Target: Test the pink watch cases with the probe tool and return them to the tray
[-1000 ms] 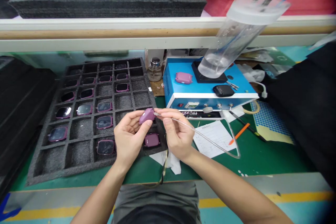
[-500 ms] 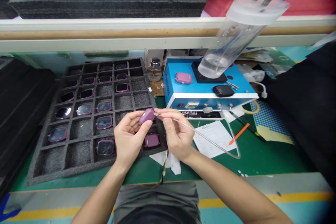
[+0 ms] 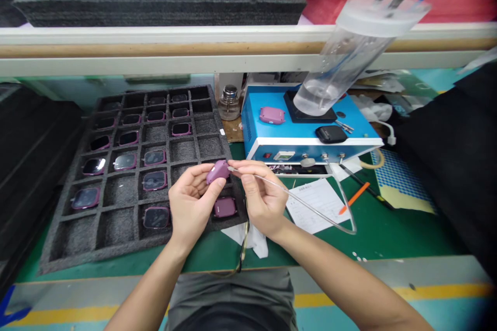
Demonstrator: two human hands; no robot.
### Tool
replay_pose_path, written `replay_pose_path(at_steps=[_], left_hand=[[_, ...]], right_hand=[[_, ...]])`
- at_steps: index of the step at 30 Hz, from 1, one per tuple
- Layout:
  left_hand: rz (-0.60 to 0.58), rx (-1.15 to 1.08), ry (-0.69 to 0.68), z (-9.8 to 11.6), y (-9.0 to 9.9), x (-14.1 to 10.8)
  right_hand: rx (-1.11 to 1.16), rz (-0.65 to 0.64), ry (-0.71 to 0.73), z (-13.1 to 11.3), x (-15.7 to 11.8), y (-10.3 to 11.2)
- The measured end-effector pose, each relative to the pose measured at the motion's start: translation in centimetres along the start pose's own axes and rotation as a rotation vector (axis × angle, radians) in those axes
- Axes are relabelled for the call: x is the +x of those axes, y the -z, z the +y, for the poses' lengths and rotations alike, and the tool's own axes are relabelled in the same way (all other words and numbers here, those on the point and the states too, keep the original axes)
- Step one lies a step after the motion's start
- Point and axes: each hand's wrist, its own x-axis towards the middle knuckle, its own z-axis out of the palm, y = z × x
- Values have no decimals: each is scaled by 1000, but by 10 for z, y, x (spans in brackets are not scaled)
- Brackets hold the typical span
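Between the thumb and fingers of my left hand [image 3: 194,199] is a purple watch case [image 3: 218,171], tilted. My right hand [image 3: 264,194] pinches the tip end of a clear thin tube [image 3: 303,200], and the tip meets the right side of the case. From there the tube loops right and back up to the front of a blue machine [image 3: 272,138]. Behind and left of my hands lies a grey foam tray [image 3: 118,189] holding several purple-rimmed watches with dark screens. Another purple case [image 3: 224,207] sits in a tray compartment just below my hands.
On the machine rest a pink-purple case [image 3: 272,115], a black case [image 3: 331,134] and a clear cylinder [image 3: 330,72] with liquid. A glass bottle [image 3: 229,103] stands left of it. Paper [image 3: 314,204] and an orange strip [image 3: 354,198] lie right of my hands. Dark foam stacks flank the bench.
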Motion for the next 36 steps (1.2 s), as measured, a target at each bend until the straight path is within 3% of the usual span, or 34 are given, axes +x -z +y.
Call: replay_pose_path(at_steps=[24,30,36], left_hand=[[14,8,35,-1,2,1],[-49,-124,100,-7,8,4],[-80,-92,35,1,12,3]], right_hand=[[6,-17,-4,-1,-1,1],[-48,-81,-196,-1,-1,-4],[-123,-230,-295,-2,4,-2]])
